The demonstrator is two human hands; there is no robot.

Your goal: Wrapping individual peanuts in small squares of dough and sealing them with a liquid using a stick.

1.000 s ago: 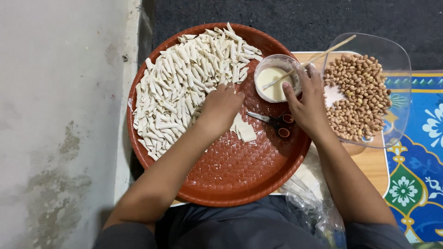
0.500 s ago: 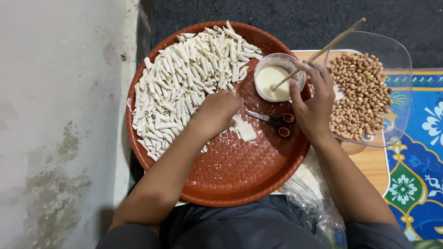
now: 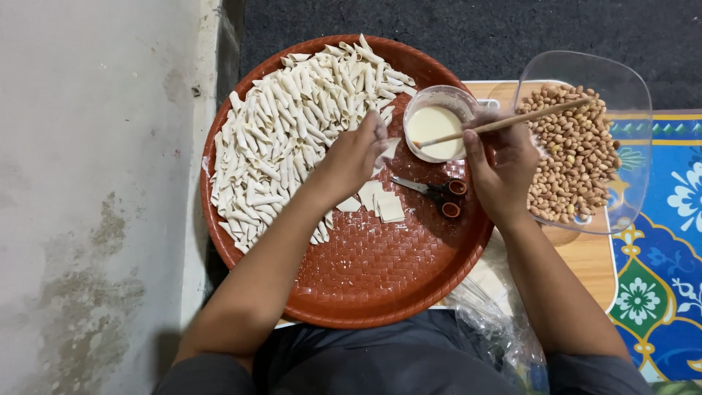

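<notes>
A round reddish-brown woven-pattern tray is the landmark here. On its left half lies a big heap of rolled white dough pieces, packed side by side up to the tray's top rim. At the tray's upper right stands a small clear bowl of pale cream-coloured paste.

The left hand sits over the middle of the tray, at the right edge of the heap, its fingers pinched closed on a small white dough square — the piece pokes out toward the paste bowl. Just below that hand, on the tray's floor, lies a short stack of flat dough squares, and beside them to the right a small pair of scissors with reddish-brown handles, blades pointing left.

The right hand hovers at the tray's right rim, fingers closed around a thin wooden stick. The stick's lower tip rests in the paste bowl; its upper end slants out over a clear plastic container of peanuts, which stands just right of the tray on a wooden tabletop.

Below the tray's right edge lies crumpled clear plastic wrap. A blue floral mat lies to the far right — a grey concrete floor to the tray's left.
</notes>
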